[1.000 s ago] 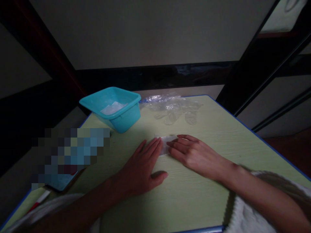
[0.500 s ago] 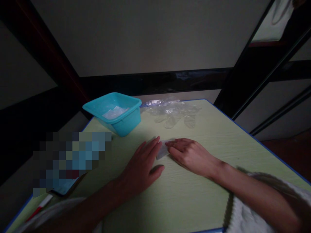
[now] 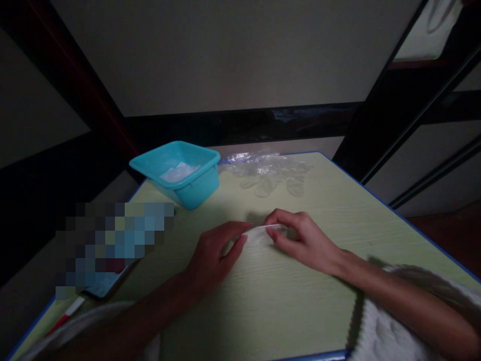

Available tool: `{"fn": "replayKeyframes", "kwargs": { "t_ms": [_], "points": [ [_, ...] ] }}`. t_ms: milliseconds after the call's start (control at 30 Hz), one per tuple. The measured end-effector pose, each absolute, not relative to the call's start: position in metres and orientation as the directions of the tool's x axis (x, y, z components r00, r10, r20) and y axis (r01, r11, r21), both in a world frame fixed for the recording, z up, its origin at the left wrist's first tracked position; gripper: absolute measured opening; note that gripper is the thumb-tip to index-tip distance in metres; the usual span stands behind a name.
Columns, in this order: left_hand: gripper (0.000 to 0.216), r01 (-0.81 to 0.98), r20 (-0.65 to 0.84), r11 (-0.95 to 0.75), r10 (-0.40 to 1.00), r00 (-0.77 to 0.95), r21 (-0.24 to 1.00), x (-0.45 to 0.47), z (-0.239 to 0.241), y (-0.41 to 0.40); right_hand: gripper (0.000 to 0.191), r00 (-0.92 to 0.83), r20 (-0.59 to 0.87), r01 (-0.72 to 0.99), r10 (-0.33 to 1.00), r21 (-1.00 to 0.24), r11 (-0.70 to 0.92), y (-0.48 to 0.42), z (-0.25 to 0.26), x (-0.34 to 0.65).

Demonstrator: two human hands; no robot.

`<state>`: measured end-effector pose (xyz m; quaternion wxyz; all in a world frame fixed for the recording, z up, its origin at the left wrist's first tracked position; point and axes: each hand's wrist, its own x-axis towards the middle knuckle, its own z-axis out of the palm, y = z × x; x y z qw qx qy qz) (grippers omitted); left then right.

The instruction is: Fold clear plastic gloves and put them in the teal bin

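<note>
A small, flat piece of thin translucent plastic (image 3: 259, 233) spans the gap between my hands, slightly above the table. My left hand (image 3: 218, 250) pinches its left edge between thumb and fingers. At its right end, my right hand (image 3: 300, 238) holds it the same way, thumb below and fingers above. Whether it is a folded glove or a small bag, I cannot tell. Beyond my hands, clear disposable plastic gloves (image 3: 265, 173) lie spread in a loose pile.
A turquoise plastic basin (image 3: 197, 188) with whitish translucent pieces inside stands at the back left. To the left lies a phone-like device (image 3: 105, 285), mostly blurred out, near a red and white pen (image 3: 69, 313). The pale table (image 3: 300, 311) has blue edges, with a wall behind.
The plastic piece lay flat on the table under my fingers; now it is lifted and tilted. My left hand has gone from spread fingers to a pinch on its edge.
</note>
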<state>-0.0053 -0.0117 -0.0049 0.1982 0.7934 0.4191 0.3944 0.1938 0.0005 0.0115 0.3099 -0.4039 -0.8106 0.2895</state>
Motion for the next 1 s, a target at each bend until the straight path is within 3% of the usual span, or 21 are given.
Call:
{"fn": "replayKeyframes", "kwargs": {
  "t_ms": [167, 267, 367, 667, 1000],
  "points": [
    [0.018, 0.334, 0.260, -0.301, 0.952, 0.161, 0.893, 0.001, 0.004, -0.013, 0.011, -0.410, 0.153, 0.143, 0.899, -0.963, 0.229, 0.004, 0.008, 0.187],
    [0.018, 0.198, 0.141, -0.154, 0.987, 0.081, 0.968, 0.003, 0.004, -0.009, 0.032, -0.417, 0.081, 0.036, 0.905, -0.994, 0.105, 0.004, 0.006, 0.182],
    [0.018, 0.127, 0.053, -0.057, 0.998, 0.039, 0.990, 0.004, 0.004, -0.006, 0.044, -0.396, 0.057, 0.003, 0.916, -0.998, 0.064, 0.003, 0.003, 0.179],
    [0.023, -0.024, -0.133, 0.133, 0.991, 0.007, 0.991, 0.003, 0.004, -0.005, 0.044, -0.332, -0.003, -0.059, 0.943, -0.998, -0.024, 0.008, -0.003, 0.180],
    [0.030, -0.077, -0.178, 0.181, 0.983, 0.041, 0.980, 0.003, 0.000, -0.004, 0.042, -0.300, 0.022, -0.158, 0.954, -0.987, -0.027, 0.010, -0.002, 0.181]
  ]
}}
